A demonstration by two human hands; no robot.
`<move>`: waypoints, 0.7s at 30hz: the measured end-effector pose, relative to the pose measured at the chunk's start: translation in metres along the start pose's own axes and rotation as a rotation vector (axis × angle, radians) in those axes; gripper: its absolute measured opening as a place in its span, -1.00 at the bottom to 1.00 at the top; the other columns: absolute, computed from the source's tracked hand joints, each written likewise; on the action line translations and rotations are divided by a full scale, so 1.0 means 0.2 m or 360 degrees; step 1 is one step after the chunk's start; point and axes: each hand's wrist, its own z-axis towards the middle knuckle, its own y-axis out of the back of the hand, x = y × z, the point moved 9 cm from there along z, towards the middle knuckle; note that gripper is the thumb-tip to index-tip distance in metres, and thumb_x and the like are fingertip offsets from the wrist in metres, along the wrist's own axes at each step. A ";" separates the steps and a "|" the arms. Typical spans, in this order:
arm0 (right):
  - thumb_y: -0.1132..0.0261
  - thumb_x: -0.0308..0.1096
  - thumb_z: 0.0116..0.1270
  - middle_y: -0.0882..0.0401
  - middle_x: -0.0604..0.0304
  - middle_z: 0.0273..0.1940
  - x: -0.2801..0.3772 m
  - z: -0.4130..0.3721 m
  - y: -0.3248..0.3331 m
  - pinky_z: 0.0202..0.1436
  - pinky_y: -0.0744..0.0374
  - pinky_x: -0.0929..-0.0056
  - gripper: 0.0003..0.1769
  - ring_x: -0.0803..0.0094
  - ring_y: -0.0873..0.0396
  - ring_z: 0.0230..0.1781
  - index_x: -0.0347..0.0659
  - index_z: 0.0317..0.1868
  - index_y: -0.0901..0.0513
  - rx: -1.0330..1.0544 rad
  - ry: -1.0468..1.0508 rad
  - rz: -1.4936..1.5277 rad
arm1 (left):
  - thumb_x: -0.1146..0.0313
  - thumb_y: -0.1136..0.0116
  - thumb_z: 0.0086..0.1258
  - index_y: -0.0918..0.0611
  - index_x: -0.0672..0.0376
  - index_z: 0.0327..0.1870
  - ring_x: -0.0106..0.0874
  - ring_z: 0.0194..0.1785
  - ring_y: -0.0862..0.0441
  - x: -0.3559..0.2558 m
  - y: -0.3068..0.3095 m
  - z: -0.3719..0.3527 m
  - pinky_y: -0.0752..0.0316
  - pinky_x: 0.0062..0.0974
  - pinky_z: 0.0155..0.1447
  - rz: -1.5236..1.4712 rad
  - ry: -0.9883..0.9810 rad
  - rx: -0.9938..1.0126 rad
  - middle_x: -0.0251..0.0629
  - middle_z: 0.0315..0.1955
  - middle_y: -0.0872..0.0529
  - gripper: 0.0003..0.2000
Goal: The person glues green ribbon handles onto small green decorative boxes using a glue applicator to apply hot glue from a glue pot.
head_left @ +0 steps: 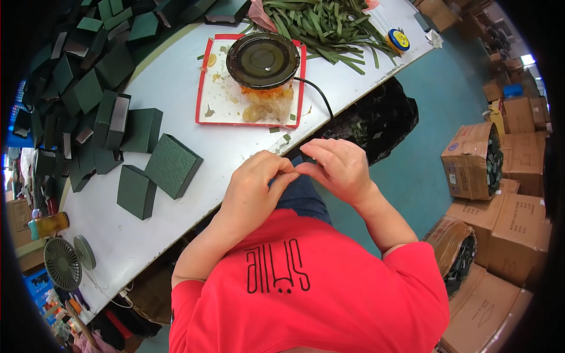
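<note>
My left hand is held over the table's front edge, thumb and fingertips pressed together in a pinch. Anything between them is too small or hidden to make out. Beside it, my right hand is partly curled, its thumb reaching to the left fingertips and its other fingers apart from the thumb. No object shows in it. Beyond the hands, a round black hot plate stands in a white tray with a red rim, above crumpled amber-coloured material. Two dark green boxes lie to the left.
Many dark green boxes are heaped at the left. Green strips lie at the back, near a yellow-and-blue round container. A black cord runs off the table edge. A fan stands lower left; cartons are stacked right.
</note>
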 end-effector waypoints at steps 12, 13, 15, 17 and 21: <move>-0.49 -0.25 0.13 -0.69 0.26 -0.15 0.05 0.00 -0.08 -0.35 -0.55 0.46 -0.58 0.44 -0.63 -0.36 -0.17 0.00 -0.68 0.0336 0.0244 -0.0005 | 0.51 -0.37 0.33 -0.60 0.31 -0.27 -0.44 -0.39 -0.56 0.11 -0.09 -0.04 -0.47 -0.47 -0.26 -0.0201 0.0281 0.0330 -0.25 -0.40 -0.62 -0.86; -0.50 -0.25 0.13 -0.69 0.26 -0.15 0.05 -0.01 -0.08 -0.35 -0.55 0.46 -0.58 0.44 -0.63 -0.37 -0.18 0.00 -0.68 0.0356 0.0244 0.0011 | 0.50 -0.37 0.33 -0.60 0.30 -0.27 -0.48 -0.40 -0.54 0.13 -0.11 -0.04 -0.45 -0.49 -0.27 -0.0259 0.0305 0.0372 -0.28 -0.41 -0.62 -0.86; -0.50 -0.25 0.12 -0.69 0.27 -0.16 0.06 -0.02 -0.09 -0.35 -0.55 0.46 -0.58 0.44 -0.62 -0.39 -0.18 0.00 -0.68 0.0396 0.0243 0.0042 | 0.47 -0.37 0.35 -0.60 0.26 -0.27 -0.56 -0.39 -0.51 0.19 -0.16 -0.06 -0.43 -0.54 -0.27 -0.0480 0.0443 0.0513 -0.38 -0.41 -0.60 -0.86; -0.50 -0.25 0.12 -0.69 0.29 -0.17 0.06 -0.01 -0.09 -0.37 -0.54 0.47 -0.58 0.44 -0.61 -0.41 -0.17 0.00 -0.69 0.0428 0.0233 0.0137 | 0.44 -0.37 0.37 -0.60 0.22 -0.27 -0.62 -0.36 -0.49 0.26 -0.22 -0.09 -0.42 -0.59 -0.24 -0.0859 0.0631 0.0655 -0.45 -0.40 -0.59 -0.86; -0.51 -0.25 0.09 -0.71 0.28 -0.18 0.06 0.01 -0.07 -0.37 -0.59 0.44 -0.56 0.40 -0.65 -0.41 -0.17 0.00 -0.69 0.0480 0.0221 0.0212 | 0.41 -0.33 0.42 -0.58 0.18 -0.23 -0.65 -0.29 -0.50 0.30 -0.31 -0.13 -0.43 -0.64 -0.15 -0.1609 0.0873 0.0733 -0.48 -0.33 -0.57 -0.87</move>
